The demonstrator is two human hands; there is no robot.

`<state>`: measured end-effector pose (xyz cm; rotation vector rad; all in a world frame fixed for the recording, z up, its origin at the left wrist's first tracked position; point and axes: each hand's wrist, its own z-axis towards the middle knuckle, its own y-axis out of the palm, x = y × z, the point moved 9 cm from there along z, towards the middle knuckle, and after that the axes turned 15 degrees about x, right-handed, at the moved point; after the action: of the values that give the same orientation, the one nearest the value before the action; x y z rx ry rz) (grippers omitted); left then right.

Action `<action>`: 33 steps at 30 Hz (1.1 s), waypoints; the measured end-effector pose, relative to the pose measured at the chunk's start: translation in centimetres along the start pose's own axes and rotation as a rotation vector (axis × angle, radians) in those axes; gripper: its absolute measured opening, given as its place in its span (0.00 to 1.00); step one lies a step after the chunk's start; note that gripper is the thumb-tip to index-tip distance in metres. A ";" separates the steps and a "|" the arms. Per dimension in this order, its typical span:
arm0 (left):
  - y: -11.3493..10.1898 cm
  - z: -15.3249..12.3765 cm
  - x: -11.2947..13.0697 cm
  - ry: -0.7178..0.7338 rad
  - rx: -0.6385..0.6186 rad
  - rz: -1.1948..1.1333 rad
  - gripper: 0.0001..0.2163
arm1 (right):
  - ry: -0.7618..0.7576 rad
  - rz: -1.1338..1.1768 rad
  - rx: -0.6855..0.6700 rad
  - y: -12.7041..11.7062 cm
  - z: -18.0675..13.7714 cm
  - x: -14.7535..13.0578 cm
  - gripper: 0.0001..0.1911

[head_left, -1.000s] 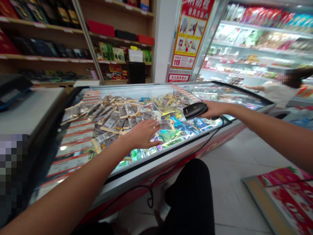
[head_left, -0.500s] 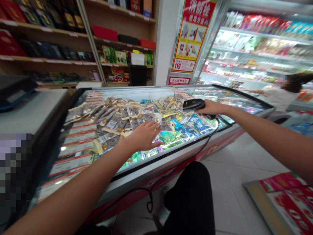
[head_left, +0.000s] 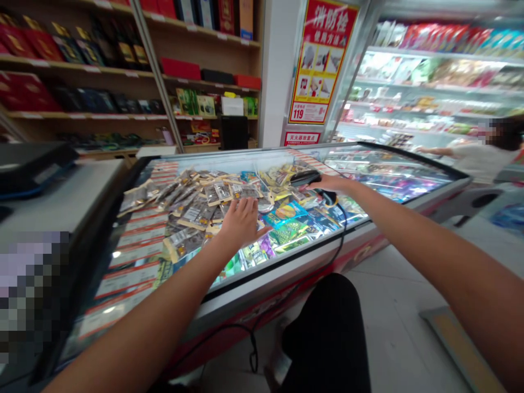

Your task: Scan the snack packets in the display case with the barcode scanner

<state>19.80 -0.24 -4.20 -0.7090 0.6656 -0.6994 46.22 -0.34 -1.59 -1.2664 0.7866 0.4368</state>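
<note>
My right hand (head_left: 327,184) is closed around a black barcode scanner (head_left: 305,178), held low over the packets with its head facing left. A dark cable (head_left: 344,221) hangs from the scanner and runs down along the case front. My left hand (head_left: 240,222) is stretched out over the snack packets, fingers extended and thumb apart; whether the fingertips touch a packet I cannot tell. Around it lie brown snack packets (head_left: 192,210) in a heap on the glass-topped freezer case (head_left: 262,274). Blue snack packets (head_left: 289,212) and green packets (head_left: 289,232) are just right of my left hand.
A grey counter (head_left: 94,185) with a dark device (head_left: 39,166) flanks the case on the left. Wooden shelves (head_left: 213,38) stand behind. A person (head_left: 477,158) is by the lit chiller shelves (head_left: 426,82) at right. My black-clad knee (head_left: 327,327) is near the case front.
My right hand has moved left with the scanner, closer to my left hand. My left hand has shifted slightly left and up, uncovering more of a blue packet. The view has tilted a little.
</note>
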 end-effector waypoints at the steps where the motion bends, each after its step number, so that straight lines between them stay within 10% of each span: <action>1: -0.4 -0.2 0.7 0.061 0.018 -0.020 0.36 | 0.027 0.039 -0.040 0.5 -0.5 -0.2 0.21; 13: -1.4 -0.3 7.8 0.387 -0.092 -0.427 0.32 | 0.053 0.044 -0.140 -1.4 -3.3 -1.0 0.18; 33: -1.0 -0.1 4.7 0.246 -0.002 -0.219 0.36 | -0.186 -0.406 -0.137 -2.7 -5.0 -2.2 0.12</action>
<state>22.16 -4.38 -4.86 -0.7103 0.8213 -0.9983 45.22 -5.57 1.41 -1.4496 0.3333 0.2757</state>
